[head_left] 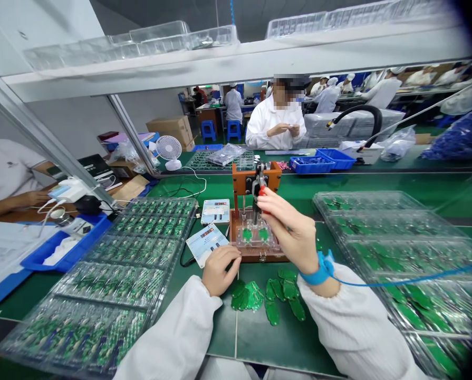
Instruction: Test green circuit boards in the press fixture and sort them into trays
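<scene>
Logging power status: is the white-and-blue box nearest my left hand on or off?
On: the box has red digits lit on its display.

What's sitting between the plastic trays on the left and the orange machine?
Head view: two light-blue boxes with number displays, beside the orange machine.

from here, the metal clamp (258,183) is gleaming, plastic trays (397,241) are shining glossy, cloth sleeves (358,316) are looking matt.

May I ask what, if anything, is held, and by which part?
The right hand holds the toggle clamp by its red handle; whether the left hand holds anything cannot be told.
</scene>
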A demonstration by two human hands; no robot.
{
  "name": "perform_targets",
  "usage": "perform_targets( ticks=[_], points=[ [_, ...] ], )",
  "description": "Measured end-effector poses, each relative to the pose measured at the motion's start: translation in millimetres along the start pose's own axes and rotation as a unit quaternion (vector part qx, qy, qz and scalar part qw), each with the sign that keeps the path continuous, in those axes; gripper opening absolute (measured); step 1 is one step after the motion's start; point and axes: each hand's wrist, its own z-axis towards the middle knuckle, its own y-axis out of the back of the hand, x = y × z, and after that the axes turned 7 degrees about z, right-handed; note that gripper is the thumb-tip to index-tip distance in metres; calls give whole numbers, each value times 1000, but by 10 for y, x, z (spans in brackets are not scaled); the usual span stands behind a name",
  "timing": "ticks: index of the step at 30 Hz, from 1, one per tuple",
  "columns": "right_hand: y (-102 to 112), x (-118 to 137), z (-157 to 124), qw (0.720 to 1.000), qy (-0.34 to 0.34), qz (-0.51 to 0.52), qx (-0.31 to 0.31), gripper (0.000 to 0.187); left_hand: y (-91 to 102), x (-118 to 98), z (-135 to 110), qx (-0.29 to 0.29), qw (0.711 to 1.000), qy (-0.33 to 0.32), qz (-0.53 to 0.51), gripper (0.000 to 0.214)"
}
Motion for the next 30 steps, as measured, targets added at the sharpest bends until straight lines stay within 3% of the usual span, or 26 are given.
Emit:
perform_targets(
  ticks=[7, 14, 17, 20, 23, 25, 28, 30],
  points=[
    [-143, -220, -201, 997, 2, 74, -28, 53, -36, 26, -46, 4, 1000, 15, 9, 12],
    [-142, -286, -247, 993, -15, 115, -21, 56, 55, -6, -25, 60, 995, 79, -24, 22],
    [-118, -275, -215, 992, -18, 124, -17, 55, 199, 162, 149, 134, 974, 158, -91, 25],
    [-123, -265, -194, 991, -13, 130, -24, 54, 344, 526, 419, 215, 954, 210, -14, 31],
    [-137, -258, -183, 991, -11, 133, -21, 55, 431, 922, 676, 289, 930, 207, 96, 70],
    [-140, -250, -175, 991, -7, 136, -20, 56, 453, 1108, 795, 367, 895, 207, 147, 99],
    [-138, -239, -165, 990, -4, 137, -19, 55, 448, 1242, 889, 475, 835, 188, 205, 114],
    [-137, -239, -164, 990, -6, 137, -16, 55, 432, 1267, 916, 501, 821, 176, 211, 117]
  ],
)
